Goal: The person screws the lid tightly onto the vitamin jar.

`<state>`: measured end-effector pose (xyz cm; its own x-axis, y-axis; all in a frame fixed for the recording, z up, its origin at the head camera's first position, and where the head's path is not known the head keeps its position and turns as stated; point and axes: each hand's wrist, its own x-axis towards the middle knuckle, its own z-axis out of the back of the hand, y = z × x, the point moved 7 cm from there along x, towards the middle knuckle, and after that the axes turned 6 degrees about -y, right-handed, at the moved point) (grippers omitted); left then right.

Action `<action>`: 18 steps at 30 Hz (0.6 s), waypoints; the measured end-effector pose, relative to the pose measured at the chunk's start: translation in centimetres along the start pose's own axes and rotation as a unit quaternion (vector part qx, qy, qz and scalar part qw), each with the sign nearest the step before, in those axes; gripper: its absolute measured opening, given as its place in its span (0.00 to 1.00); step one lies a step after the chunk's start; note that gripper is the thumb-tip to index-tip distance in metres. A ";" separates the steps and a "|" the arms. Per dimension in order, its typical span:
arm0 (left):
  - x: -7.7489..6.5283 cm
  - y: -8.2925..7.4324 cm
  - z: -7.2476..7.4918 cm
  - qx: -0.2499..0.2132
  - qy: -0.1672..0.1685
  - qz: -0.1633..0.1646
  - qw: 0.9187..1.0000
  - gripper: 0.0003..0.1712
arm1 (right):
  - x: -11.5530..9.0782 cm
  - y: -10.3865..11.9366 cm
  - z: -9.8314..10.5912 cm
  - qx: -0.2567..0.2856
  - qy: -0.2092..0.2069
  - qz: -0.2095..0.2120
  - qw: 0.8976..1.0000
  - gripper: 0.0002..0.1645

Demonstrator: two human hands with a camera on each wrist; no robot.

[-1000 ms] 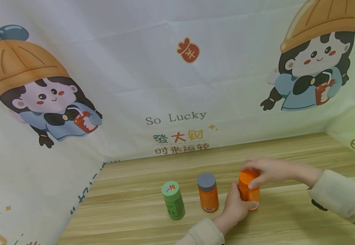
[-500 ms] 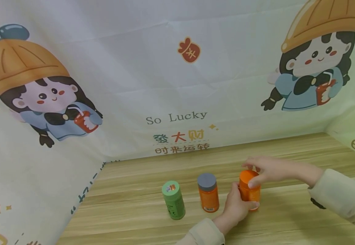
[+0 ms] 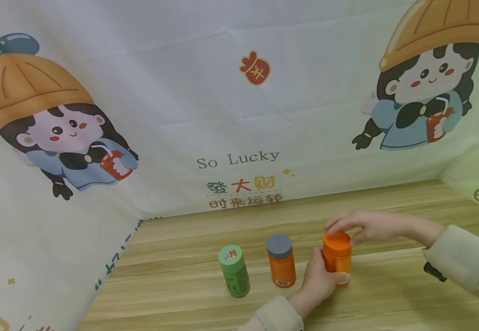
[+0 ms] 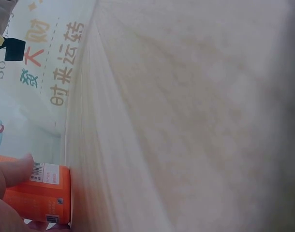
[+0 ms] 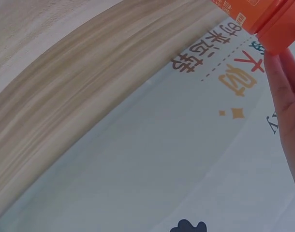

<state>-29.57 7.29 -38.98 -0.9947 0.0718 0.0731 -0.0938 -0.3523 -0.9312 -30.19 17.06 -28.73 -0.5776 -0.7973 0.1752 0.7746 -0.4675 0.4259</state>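
Observation:
An orange bottle (image 3: 338,264) stands upright on the wooden table at the right, its barcode labels facing the left wrist camera. My left hand (image 3: 319,278) grips its body low down, thumb across the front. The orange lid (image 3: 336,242) is on the bottle. Above it, my right hand (image 3: 367,225) spans the lid, fingertips at the far left of its rim and thumb at its right side. In the right wrist view, long fingers (image 5: 280,82) reach to the lid's edge.
Left of the held bottle stands an orange bottle with a grey lid (image 3: 280,262). Further left is a green bottle (image 3: 234,271). A printed white cloth (image 3: 173,138) walls the wooden table (image 3: 173,262) at the back and sides.
My right fingers lifted off the lid and came back to its rim, while the thumb slid from the lid's front to its right side. The left hand and the bottles stayed put.

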 end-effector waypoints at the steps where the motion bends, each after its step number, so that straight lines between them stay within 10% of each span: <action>1: 0.0 0.0 0.0 0.000 -0.001 0.000 1.000 0.30 | 0.0 0.0 0.0 0.001 0.001 -0.002 1.000 0.24; 18: 0.0 -0.1 0.0 -0.005 0.006 -0.002 1.000 0.30 | 0.6 -0.2 -0.6 -0.052 -0.018 -0.060 0.997 0.26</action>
<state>-29.59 7.34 -38.92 -0.9938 0.0845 0.0728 -0.0976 -0.3425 -0.9344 -30.54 16.40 -29.25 -0.6747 -0.7203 0.1607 0.7210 -0.5968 0.3521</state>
